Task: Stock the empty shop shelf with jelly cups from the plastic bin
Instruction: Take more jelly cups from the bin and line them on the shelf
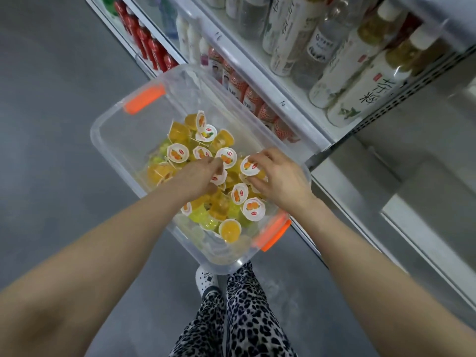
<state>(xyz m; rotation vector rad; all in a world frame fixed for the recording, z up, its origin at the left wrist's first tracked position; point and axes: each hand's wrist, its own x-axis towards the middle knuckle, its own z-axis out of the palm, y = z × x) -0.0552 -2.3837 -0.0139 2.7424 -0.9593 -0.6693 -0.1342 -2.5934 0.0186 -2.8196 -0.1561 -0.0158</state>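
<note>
A clear plastic bin (110,130) with orange latches stands on the grey floor and holds several orange and yellow jelly cups (176,153) with white printed lids. Both my hands are down inside it. My left hand (198,176) curls its fingers round a jelly cup (219,178) in the middle of the pile. My right hand (277,176) pinches another jelly cup (249,166) between thumb and fingers near the bin's right wall. An empty grey shelf (422,202) lies at the right.
A shop shelf unit runs along the right, with white-labelled bottles (355,81) above, and red bottles (152,47) and orange net-wrapped bottles (251,96) lower down. My patterned trouser leg and white shoe (207,280) stand just below the bin.
</note>
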